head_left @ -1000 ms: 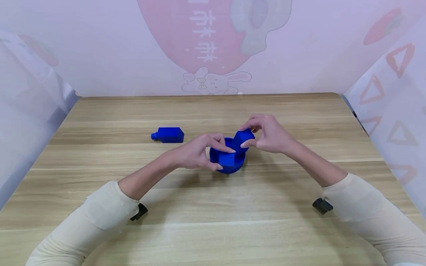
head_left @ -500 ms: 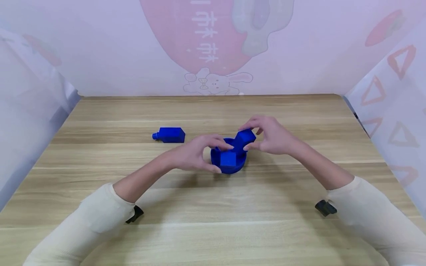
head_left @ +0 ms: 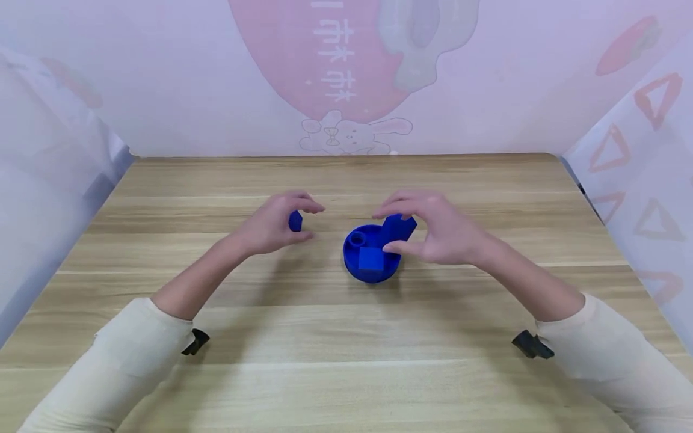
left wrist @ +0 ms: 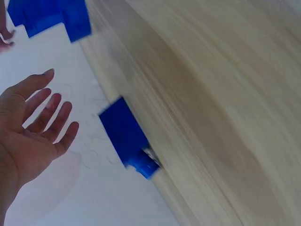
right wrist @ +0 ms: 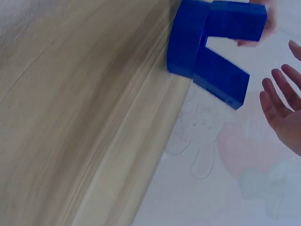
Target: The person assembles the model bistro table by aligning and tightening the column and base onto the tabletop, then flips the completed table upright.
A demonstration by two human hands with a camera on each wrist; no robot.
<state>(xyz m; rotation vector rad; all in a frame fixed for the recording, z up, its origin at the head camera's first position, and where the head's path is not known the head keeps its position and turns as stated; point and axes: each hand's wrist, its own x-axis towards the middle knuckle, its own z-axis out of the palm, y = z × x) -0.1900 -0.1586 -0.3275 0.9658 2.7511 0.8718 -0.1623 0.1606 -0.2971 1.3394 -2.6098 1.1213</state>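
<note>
A round blue holder stands mid-table with a round socket showing at its left. One blue square-sided block is upright in it, and a second blue block leans outward at its right. My right hand is around the leaning block in the head view, but the right wrist view shows its fingers spread and apart from it. My left hand hovers over a blue square bottle lying on its side, fingers relaxed and off it. In the head view that hand hides most of the bottle.
The wooden table ends at a pale printed curtain at the back. More curtain hangs on both sides. Black wrist mounts stick out below the cream sleeves.
My left hand has let go of the upright block and moved left to the lying bottle. My right hand's fingers have opened away from the leaning block, which stays tilted.
</note>
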